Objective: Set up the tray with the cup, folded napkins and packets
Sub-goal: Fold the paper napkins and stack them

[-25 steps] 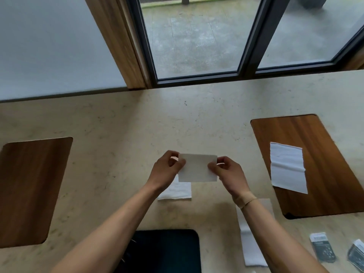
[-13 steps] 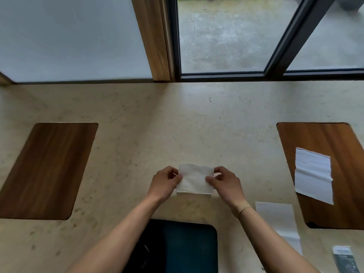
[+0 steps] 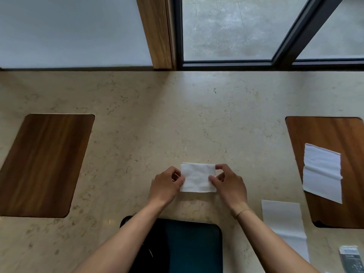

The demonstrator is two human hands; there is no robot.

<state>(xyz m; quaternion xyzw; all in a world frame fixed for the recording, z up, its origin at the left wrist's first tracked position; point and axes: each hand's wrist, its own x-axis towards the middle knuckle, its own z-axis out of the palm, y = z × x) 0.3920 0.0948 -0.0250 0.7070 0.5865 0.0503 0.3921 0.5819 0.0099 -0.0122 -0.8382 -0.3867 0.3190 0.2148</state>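
Both hands are working the same folded napkin (image 3: 197,177) right in the middle of the beige stone counter (image 3: 177,125). The left hand (image 3: 166,185) is pinching its left edge with curled fingers and thumb, and the right hand (image 3: 229,183) is doing the same on the right edge, thumb on top and index finger curling over the upper corner. The napkin is looking like a small neat white rectangle, and I think it's lying flat on the counter, though from this angle it's hard to say if it's fully down or just above it.

A dark tray (image 3: 189,245) is sitting at the near edge of the counter, just below the hands and between the two forearms, with something thin and wiry showing at its left side that I can't make out.

Off to the right a long unfolded napkin strip (image 3: 283,223) is lying on the counter, partly tucked under the right forearm. Beyond that, a wooden placemat (image 3: 325,133) is holding another white napkin (image 3: 323,172), opened out with a crease across the middle and sitting a bit crooked. A small grey packet (image 3: 350,259) is peeking in at the bottom right corner.

On the far left a second wooden placemat (image 3: 43,164) is sitting well apart from everything. A window with a dark frame (image 3: 283,44) is running along the back of the counter
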